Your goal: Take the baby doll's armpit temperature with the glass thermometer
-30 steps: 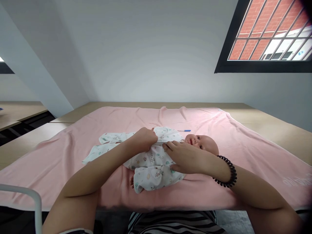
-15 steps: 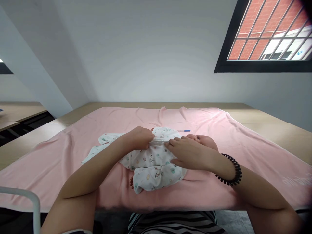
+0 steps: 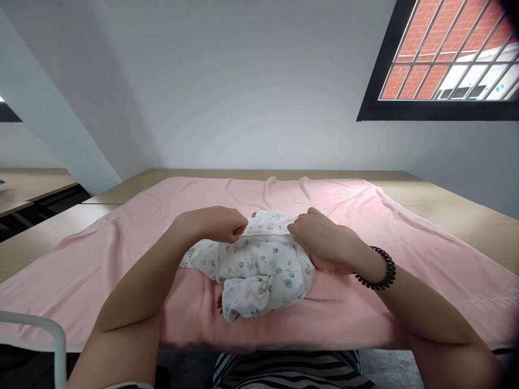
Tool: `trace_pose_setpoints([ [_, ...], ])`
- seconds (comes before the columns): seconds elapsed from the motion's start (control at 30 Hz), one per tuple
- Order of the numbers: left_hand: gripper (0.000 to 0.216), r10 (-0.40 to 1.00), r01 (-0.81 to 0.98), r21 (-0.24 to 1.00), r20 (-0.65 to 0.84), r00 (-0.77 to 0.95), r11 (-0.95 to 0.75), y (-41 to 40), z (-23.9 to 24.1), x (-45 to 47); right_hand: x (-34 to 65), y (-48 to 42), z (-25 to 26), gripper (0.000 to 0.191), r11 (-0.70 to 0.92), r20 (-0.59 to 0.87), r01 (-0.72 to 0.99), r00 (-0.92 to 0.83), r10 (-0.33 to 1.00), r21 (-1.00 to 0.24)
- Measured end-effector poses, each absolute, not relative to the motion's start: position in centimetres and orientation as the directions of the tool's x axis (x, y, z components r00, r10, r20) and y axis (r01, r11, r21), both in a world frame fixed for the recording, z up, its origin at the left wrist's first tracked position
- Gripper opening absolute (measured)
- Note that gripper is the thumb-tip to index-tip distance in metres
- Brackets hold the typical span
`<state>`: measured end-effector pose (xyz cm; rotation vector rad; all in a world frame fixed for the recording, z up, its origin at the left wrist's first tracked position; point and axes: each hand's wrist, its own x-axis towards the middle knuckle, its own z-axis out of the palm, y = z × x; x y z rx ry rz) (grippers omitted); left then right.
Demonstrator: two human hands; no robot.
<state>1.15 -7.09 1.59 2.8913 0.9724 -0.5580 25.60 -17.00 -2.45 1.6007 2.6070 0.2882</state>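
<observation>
The left hand (image 3: pixel 217 223) is curled nearly into a fist, thumb and fingertips pinching the far upper edge of a white cotton sleepsuit (image 3: pixel 259 265) printed with small coloured motifs. The right hand (image 3: pixel 323 236) faces it a little way along the same edge, knuckles up and fingers bent down, nipping the fabric between fingertips and thumb. The sleepsuit lies between and just below the two hands, bunched over a small doll whose bare foot (image 3: pixel 219 302) pokes out at the near end; the doll's head is hidden behind the right hand. A black coiled bracelet (image 3: pixel 380 270) circles the right wrist. Under both hands and forearms spreads a soft pink blanket (image 3: pixel 121 243), rumpled beyond the fingers, covering a pale wooden table (image 3: pixel 446 200). Near the left elbow a white metal rail (image 3: pixel 44 324) curves into view, and up beyond the right hand is a black-framed window (image 3: pixel 438 111).
</observation>
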Motion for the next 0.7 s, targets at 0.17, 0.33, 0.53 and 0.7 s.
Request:
trace_pose_setpoints([
  [0.17, 0.006, 0.553, 0.578, -0.020, -0.318, 0.770, -0.816, -7.6, 2.2, -0.2, 26.4, -17.5, -2.2, 0.019, 0.434, 0.088, 0.881, -0.456, 0.886, 0.189],
  [0.33, 0.011, 0.462, 0.490, 0.034, -0.284, 0.840, -0.871, -9.1, 2.3, -1.4, 26.8, -19.4, -1.1, 0.020, 0.518, 0.045, 0.846, -0.527, 0.849, 0.130],
  [0.53, 0.016, 0.394, 0.405, -0.023, -0.286, 0.873, -0.914, -11.7, 1.0, -1.4, 25.3, -21.6, -0.6, 0.023, 0.535, -0.068, 0.843, -0.532, 0.844, 0.051],
  [0.7, 0.023, 0.375, 0.382, -0.019, -0.242, 0.895, -0.924, -13.0, -0.3, -1.4, 24.5, -22.4, -0.6, 0.024, 0.597, -0.158, 0.803, -0.588, 0.793, 0.007],
])
